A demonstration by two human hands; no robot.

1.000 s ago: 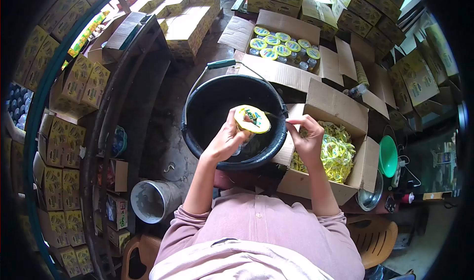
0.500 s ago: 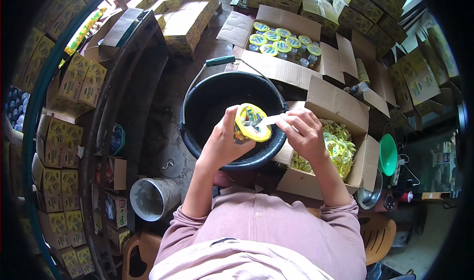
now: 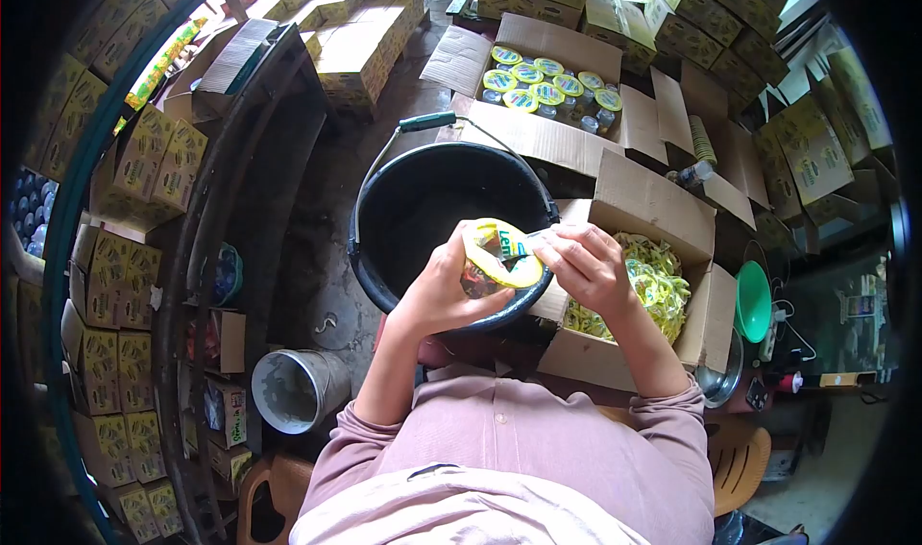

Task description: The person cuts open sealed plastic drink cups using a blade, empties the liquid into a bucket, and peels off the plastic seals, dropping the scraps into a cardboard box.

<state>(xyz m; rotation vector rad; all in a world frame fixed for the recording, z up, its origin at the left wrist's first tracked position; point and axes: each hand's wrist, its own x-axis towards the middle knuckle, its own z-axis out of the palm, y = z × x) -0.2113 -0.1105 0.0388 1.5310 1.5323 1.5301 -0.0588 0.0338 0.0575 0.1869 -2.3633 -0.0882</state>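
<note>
My left hand (image 3: 437, 290) is wrapped round a clear plastic cup (image 3: 477, 281) with a yellow printed film lid (image 3: 523, 268), tilted over the bucket. A hole has opened in the lid, and the cup's inside shows through it. At the lid's right edge, my right hand (image 3: 583, 262) is closed in a pinch on a thin pale tool (image 3: 535, 242), mostly hidden by the fingers. Below both hands stands a large black bucket (image 3: 384, 194) with its handle raised at the far side.
Right of the bucket, an open carton (image 3: 653, 199) holds a heap of yellow-green strips (image 3: 658, 290). Behind it, another carton (image 3: 552, 34) contains several yellow-lidded cups (image 3: 547, 94). A grey pail (image 3: 288, 391) stands at left, a green bowl (image 3: 754, 300) at right. Stacked boxes (image 3: 120, 276) line the left side.
The lid now has a wide opening where it was mostly covered before. The cup has shifted slightly right and down, and the right hand's pale tool shows less.
</note>
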